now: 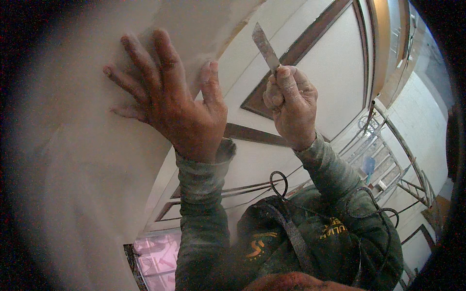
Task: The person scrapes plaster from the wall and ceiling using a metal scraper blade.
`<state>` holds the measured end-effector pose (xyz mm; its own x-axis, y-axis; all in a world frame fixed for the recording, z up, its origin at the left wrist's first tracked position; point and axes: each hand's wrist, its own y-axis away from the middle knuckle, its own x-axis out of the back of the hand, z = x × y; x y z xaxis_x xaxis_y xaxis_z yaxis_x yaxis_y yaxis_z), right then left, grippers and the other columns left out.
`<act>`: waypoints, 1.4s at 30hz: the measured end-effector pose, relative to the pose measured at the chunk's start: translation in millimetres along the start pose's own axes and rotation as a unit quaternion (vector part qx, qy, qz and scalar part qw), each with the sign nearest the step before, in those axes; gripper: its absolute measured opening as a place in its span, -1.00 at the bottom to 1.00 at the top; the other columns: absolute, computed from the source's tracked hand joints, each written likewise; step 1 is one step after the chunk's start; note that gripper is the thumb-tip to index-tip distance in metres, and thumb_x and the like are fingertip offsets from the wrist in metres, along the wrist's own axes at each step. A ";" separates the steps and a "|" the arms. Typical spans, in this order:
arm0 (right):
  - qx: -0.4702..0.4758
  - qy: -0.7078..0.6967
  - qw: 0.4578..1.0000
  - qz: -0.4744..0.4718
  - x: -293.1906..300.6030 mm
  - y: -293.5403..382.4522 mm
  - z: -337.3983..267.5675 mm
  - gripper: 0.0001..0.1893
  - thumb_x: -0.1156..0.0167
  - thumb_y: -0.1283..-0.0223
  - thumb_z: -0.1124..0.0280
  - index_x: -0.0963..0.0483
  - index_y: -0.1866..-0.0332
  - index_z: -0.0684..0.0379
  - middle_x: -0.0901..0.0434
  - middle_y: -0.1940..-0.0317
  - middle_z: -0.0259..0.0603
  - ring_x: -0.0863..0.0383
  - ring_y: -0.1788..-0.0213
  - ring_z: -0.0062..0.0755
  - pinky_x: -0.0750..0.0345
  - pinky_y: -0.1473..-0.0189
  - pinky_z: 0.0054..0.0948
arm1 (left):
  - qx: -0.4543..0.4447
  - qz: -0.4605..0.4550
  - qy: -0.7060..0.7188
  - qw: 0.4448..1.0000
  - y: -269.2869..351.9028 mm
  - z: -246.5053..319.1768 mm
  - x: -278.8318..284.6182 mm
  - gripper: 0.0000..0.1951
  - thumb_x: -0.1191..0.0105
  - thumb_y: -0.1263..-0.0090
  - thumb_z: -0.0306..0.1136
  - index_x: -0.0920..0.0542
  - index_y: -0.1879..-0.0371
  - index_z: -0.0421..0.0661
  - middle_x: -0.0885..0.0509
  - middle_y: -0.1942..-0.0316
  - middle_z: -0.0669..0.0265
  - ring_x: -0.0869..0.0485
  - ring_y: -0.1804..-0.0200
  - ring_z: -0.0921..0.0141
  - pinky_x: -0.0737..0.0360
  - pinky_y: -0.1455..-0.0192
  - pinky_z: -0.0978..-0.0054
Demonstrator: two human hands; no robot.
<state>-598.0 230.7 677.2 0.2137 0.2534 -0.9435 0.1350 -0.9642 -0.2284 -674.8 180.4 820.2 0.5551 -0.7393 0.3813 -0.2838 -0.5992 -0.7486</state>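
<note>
My left hand (182, 98) is raised with its fingers spread and its back towards me. It lies over a pale, smooth plaster-like surface (98, 174); haze and blur hide whether the fingertips touch it. Nothing shows in that hand. To its right, my right hand (293, 103) is closed around a flat metal blade (265, 47) with a slanted tip, which points up and left, clear of the left hand. The thumb presses along the blade's lower end, and any handle is hidden in the fist. Whitish dust coats the right fingers.
Pale panels (327, 69) with dark brown trim (313, 32) lie beyond my hands. At the right stands a metal scaffold frame (400, 142), with a blue object (368, 165) near it. A black cord (278, 183) loops by my chest. A pink-lit area (160, 262) shows at lower left.
</note>
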 end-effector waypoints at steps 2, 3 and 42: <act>-0.003 0.006 1.000 0.001 -0.5 0.5 2.1 -0.74 -0.08 -0.42 0.27 -0.49 0.31 0.25 -0.34 0.66 -0.46 -0.19 0.66 -0.73 -0.10 0.63 -0.63 | 0.005 -0.003 -0.002 1.000 2.0 -1.1 1.6 -0.25 -0.14 -0.26 0.08 -0.25 -0.43 0.11 -0.05 -0.51 0.08 0.13 -0.49 -0.22 0.38 -0.29 -0.47; -0.003 -0.002 1.000 -0.010 -1.8 1.2 2.4 -0.74 -0.08 -0.42 0.27 -0.48 0.31 0.25 -0.34 0.66 -0.46 -0.19 0.66 -0.73 -0.10 0.63 -0.63 | 0.010 -0.005 -0.001 1.000 2.5 -1.6 3.4 -0.25 -0.14 -0.26 0.07 -0.25 -0.43 0.11 -0.05 -0.51 0.09 0.13 -0.49 -0.22 0.38 -0.30 -0.45; 0.002 -0.064 0.998 0.000 3.7 8.9 10.2 -0.76 -0.07 -0.42 0.29 -0.48 0.28 0.26 -0.33 0.63 -0.46 -0.17 0.66 -0.72 -0.09 0.63 -0.61 | 0.023 0.029 -0.051 0.998 -0.3 11.0 -0.8 -0.25 -0.18 -0.21 0.08 -0.33 -0.38 0.06 -0.11 -0.46 -0.03 0.09 -0.48 -0.22 0.32 -0.38 -0.35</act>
<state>-605.9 222.2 669.1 0.0883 0.2413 -0.9664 0.1318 -0.9645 -0.2288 -666.6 184.5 814.1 0.6164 -0.7353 0.2817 -0.2828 -0.5406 -0.7924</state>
